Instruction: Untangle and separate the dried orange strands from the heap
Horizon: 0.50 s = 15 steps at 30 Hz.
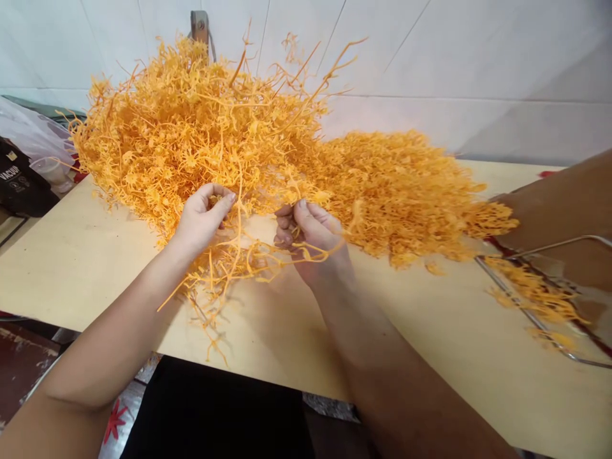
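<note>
Several orange stems [240, 220] are pinched between fingertips of the left hand [203, 213] and right hand [318, 233], before the heaped foliage [191, 121] on the table [406, 325]; being thin, they seem best handled lightly.

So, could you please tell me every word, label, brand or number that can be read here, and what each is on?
"VACU...", in white on the black package at the far left; its ending is hard to make out.
Small pale marks below that word: too small to read.
I can read no other text.
</note>
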Motion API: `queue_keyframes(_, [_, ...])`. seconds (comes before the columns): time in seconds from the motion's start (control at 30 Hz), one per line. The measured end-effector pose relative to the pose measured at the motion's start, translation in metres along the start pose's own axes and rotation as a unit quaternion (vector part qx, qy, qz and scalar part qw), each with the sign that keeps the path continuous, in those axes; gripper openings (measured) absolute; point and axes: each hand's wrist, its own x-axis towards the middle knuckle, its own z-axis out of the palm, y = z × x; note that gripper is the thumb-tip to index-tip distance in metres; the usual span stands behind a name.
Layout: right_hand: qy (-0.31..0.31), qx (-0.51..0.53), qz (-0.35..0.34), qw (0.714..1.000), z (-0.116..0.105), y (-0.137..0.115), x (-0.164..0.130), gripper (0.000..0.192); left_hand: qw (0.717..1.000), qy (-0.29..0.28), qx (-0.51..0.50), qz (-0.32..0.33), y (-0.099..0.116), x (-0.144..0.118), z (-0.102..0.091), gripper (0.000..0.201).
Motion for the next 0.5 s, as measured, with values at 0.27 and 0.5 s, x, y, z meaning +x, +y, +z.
queue_keyframes(0.27, [-0.039,-0.037,-0.021,0.998,0.014,0.002,-0.01,0.028,0.991,-0.034,0.099,0.082,-0.012,-0.003,0.012,0.009])
queue_keyframes(0.5, [-0.05,-0.088,-0.036,0.994,0.019,-0.001,-0.015,0.029,0.993,-0.032,0.078,0.079,-0.015,-0.001,0.015,0.017])
